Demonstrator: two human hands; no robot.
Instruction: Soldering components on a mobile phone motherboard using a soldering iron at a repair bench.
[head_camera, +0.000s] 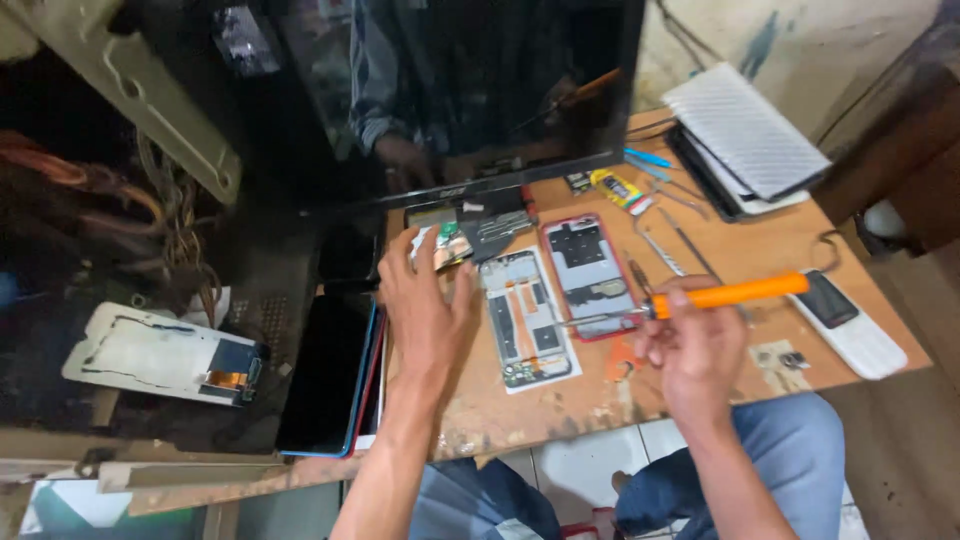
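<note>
My right hand (692, 345) grips an orange-handled screwdriver (725, 294), its metal tip pointing left toward an opened phone with a white frame (525, 318) that lies on the wooden table (560, 405). My left hand (428, 305) rests with spread fingers just left of that phone, its fingertips touching a small circuit part (450, 245). A second opened phone in a red case (588, 270) lies just right of the white one.
A dark monitor (470, 90) stands at the back. Tweezers (660, 245), a yellow glue tube (618, 188), a white handset (850, 325) and stacked white cases (745, 135) lie right. Dark tablets (330, 370) and a detached screen (160, 352) lie left.
</note>
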